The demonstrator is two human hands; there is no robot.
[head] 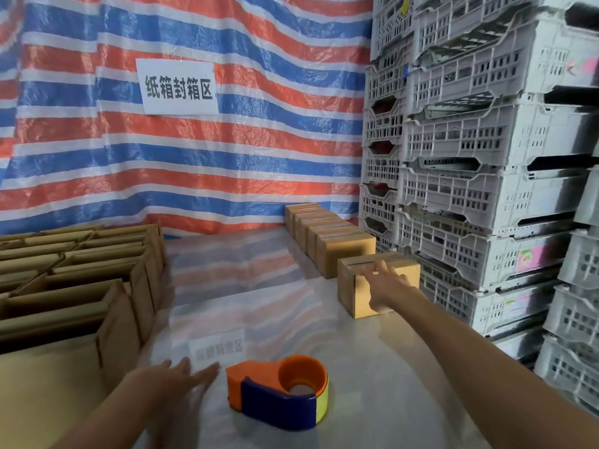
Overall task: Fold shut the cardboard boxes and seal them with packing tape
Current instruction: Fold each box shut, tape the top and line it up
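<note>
My right hand (384,286) is stretched far out and lies against the near face of the closest cardboard box (351,293), fingers spread with the tips up at its top edge and the thumb low on that face. The box stands closed near the right edge of the table (259,303), its long axis running left to right with the far end just beside the stacked grey crates (486,189). A seam runs along its top the same way. Just behind it a row of closed boxes (340,251) runs away from me to the striped tarp (227,140), each lying crosswise like the first.

My left hand (171,377) is blurred, fingers straight and apart, holding nothing, its tips just left of the tape dispenser (278,393). The dispenser lies on the table close to me, its orange nose pointing left at that hand and its roll end to the right.

The open boxes (81,286) crowd the left side, flaps upright and forming a wall. Between that wall and the row on the right I have a broad strip of bare table reaching back to the tarp. On the right the crates hem the table in tightly.
</note>
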